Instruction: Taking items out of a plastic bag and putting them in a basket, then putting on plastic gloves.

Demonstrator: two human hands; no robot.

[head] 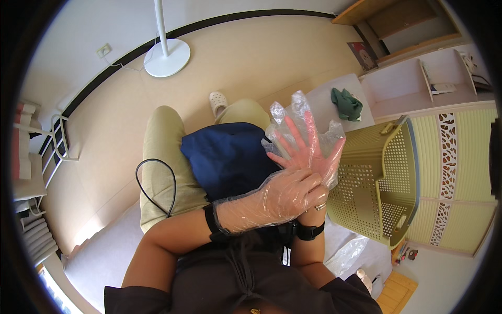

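Note:
A clear disposable plastic glove sits loosely over my right hand. The fingers are spread apart, palm toward me, and the glove's fingertips stand crumpled beyond my own. My left hand, in a clear plastic glove too, crosses over and pinches the first glove near my right wrist. A metal ring shows just below the pinching fingers. Across my lap lies a navy blue cloth, just beyond my left forearm. Black straps circle both wrists.
Close on the right, an olive perforated plastic laundry basket lies tipped on its side. Behind it is a dark green cloth. Crumpled clear plastic lies beside my right elbow. A black cable loops over my thigh. A white stand base rests on the floor.

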